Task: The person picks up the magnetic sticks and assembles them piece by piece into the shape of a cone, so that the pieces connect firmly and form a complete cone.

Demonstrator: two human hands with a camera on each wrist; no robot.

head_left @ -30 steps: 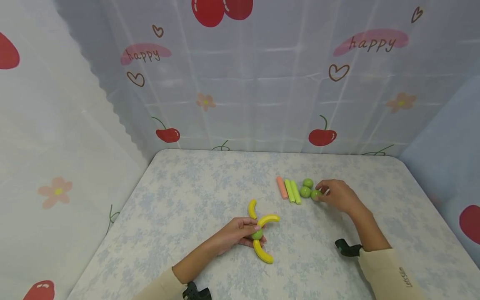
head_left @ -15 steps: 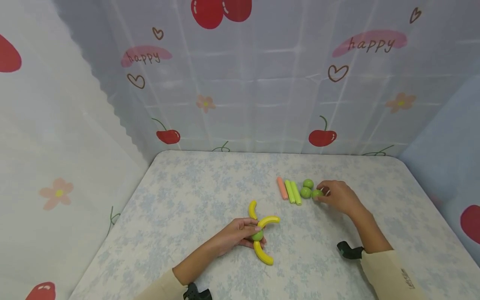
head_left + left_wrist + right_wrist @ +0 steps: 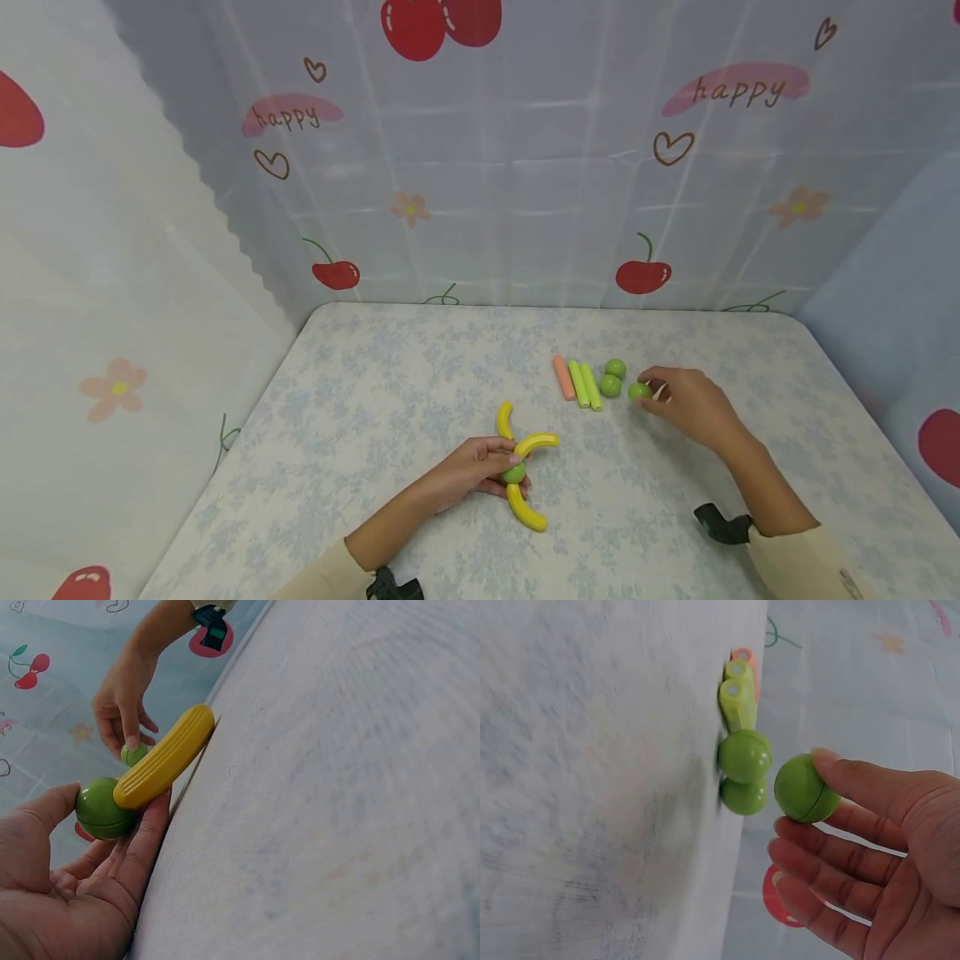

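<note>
In the head view my left hand [image 3: 474, 468] grips a green ball [image 3: 514, 473] between thumb and fingers. Three yellow curved rods [image 3: 527, 510] stand out around that ball; the left wrist view shows one yellow rod [image 3: 165, 759] meeting the ball, while finger cover hides other joins. My right hand [image 3: 693, 406] pinches a second green ball [image 3: 806, 789] with its thumb and fingertips, its other fingers spread loosely. This ball is apart from two more green balls [image 3: 611, 386], which touch each other on the table.
Left of the loose balls lie two lime-green straight rods [image 3: 585, 386] side by side and an orange straight rod [image 3: 563, 378]. The table [image 3: 390, 375] has a pale floral cover. A printed curtain [image 3: 487, 167] hangs behind its far edge.
My right hand has drawn its green ball to the right, away from the other two. My left hand and the yellow-rod piece stay nearly still.
</note>
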